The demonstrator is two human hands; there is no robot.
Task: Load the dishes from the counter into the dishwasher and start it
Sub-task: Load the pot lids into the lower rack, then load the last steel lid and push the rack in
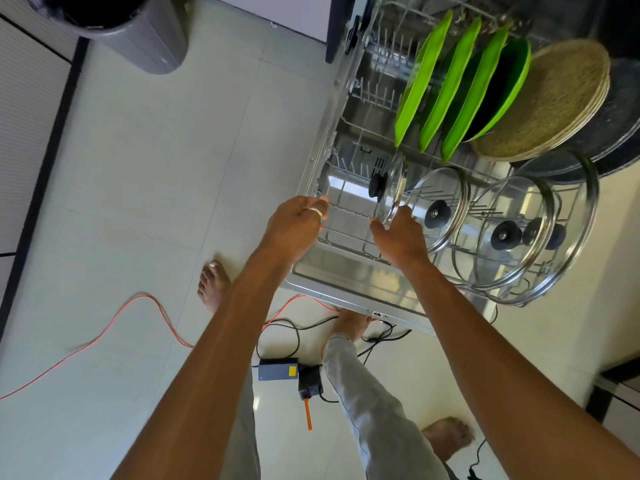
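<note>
1. Head view: nearest the camera, a blue-grey power adapter (278, 369) lies on the tiled floor (156, 168) between the person's legs, with black leads looping round it and an orange cable (104, 327) trailing off to the left.
2. A bare foot (213, 282) stands on the tiles to the left of the open dishwasher door (346, 275), which lies flat.
3. The lower rack (346, 212) is pulled out over that door.
4. The left hand (298, 225), a ring on one finger, has its fingers curled onto the rack's front left rim.
5. The right hand (400, 237) pinches the small glass lid (393, 188) by its metal rim, thumb on one side and fingers on the other. The lid stands nearly on edge in the rack's front section, its black knob facing left.
6. Just to the right, three more glass lids (509, 206) lean in a row in the rack, each larger than the one before it and overlapping it, black knobs showing through the glass.
7. Farther back, green plates (450, 81) stand on edge side by side between the tines.
8. Behind the plates leans a stack of round woven mats (550, 98).
9. At the far left, well apart from the dishwasher, stands a grey bin (138, 39).
</note>
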